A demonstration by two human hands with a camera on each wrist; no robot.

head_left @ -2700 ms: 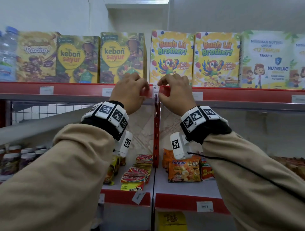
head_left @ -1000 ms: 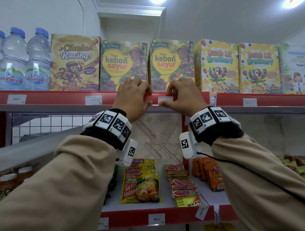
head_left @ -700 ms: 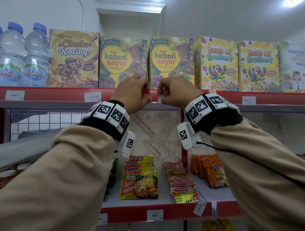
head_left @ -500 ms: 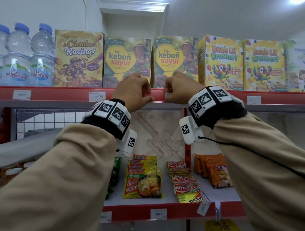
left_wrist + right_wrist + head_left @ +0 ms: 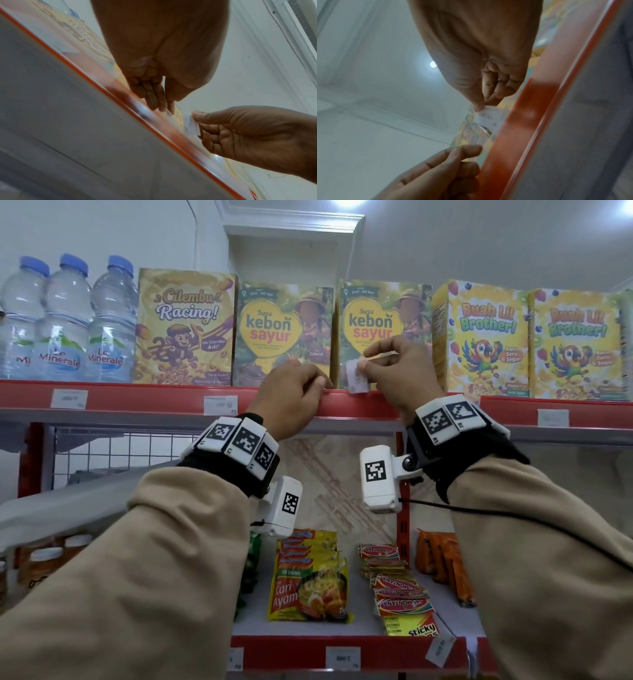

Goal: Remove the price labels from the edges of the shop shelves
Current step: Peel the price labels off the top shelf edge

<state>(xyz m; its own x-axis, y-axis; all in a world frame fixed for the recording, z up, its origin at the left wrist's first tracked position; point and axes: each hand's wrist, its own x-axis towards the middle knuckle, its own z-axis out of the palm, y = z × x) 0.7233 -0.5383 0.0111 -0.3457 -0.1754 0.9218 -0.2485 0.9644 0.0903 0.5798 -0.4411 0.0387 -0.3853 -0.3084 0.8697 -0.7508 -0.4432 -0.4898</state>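
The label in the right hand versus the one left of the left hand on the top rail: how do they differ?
The pinched label stands lifted above the red shelf rail, turned upright, held by the right hand. The rail label sits flat in the rail, lying wide, untouched; the left hand rests beside it. Both are small white paper slips.

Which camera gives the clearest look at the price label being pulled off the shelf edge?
The head view: the price label, pinched by the right hand, shows sharp above the red shelf edge. The right wrist view shows it blurred with faint print; the left wrist view shows a blurred sliver.
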